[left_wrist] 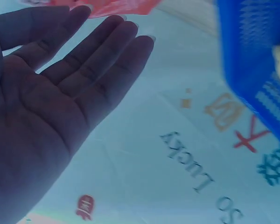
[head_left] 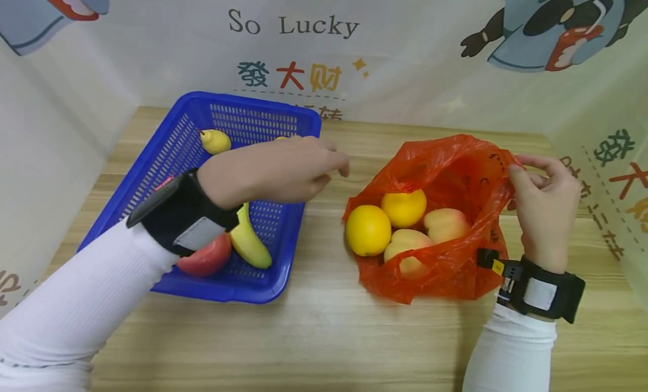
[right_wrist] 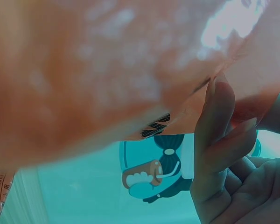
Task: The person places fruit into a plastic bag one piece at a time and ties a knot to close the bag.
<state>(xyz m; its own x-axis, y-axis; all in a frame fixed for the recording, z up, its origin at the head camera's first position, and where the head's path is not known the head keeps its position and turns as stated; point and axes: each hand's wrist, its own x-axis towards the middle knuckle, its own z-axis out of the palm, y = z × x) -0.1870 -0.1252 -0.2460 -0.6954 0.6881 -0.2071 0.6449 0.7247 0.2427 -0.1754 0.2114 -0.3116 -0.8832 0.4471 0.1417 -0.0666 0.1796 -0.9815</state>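
Note:
My right hand pinches the right edge of a red plastic bag, whose mouth gapes toward me. In the right wrist view the fingers grip the thin film. Inside the bag lie two orange-yellow round fruits, one orange at the left and another orange behind it, with several pale peaches beside them. My left hand is over the right side of a blue basket, its fingertips toward the bag. The left wrist view shows that palm empty, fingers loosely extended.
In the basket are a pear, a banana and a red apple, partly behind my left wrist. Another yellow piece is mostly hidden by the hand. A printed cloth stands behind the wooden table.

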